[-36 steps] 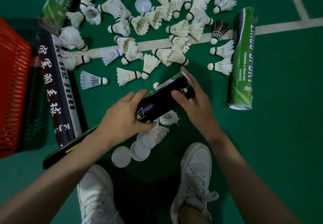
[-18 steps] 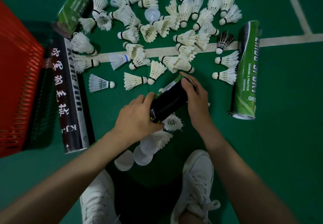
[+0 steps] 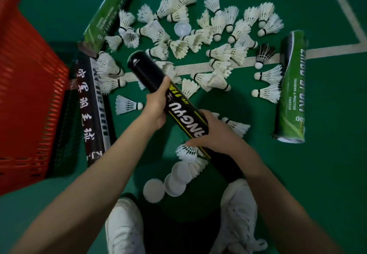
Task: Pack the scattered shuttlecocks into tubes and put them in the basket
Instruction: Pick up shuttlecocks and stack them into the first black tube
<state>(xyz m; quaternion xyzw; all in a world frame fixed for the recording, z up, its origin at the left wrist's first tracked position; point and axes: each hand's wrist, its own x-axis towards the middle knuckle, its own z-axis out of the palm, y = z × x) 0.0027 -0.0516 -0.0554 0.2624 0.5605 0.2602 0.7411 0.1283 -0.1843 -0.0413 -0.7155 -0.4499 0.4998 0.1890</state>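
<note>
Both hands hold a long black tube (image 3: 184,112) with yellow and white lettering, lifted off the floor and pointing away to the upper left, its far end capped. My left hand (image 3: 156,103) grips it near the middle; my right hand (image 3: 214,130) curls round it lower down. Several white shuttlecocks (image 3: 218,55) lie scattered on the green floor beyond the tube, one black one (image 3: 263,55) among them. A few more shuttlecocks (image 3: 187,151) lie under the tube. The red basket (image 3: 25,99) stands at the left.
Two green tubes lie on the floor, one at the right (image 3: 291,87) and one at top left (image 3: 111,11). A black tube with white characters (image 3: 93,107) lies beside the basket. White round lids (image 3: 168,182) sit by my white shoes (image 3: 238,210).
The black tube has swung from a short foreshortened pose to pointing up and left, raised off the floor. My left hand slid further up it; my right hand moved from its end to its lower part.
</note>
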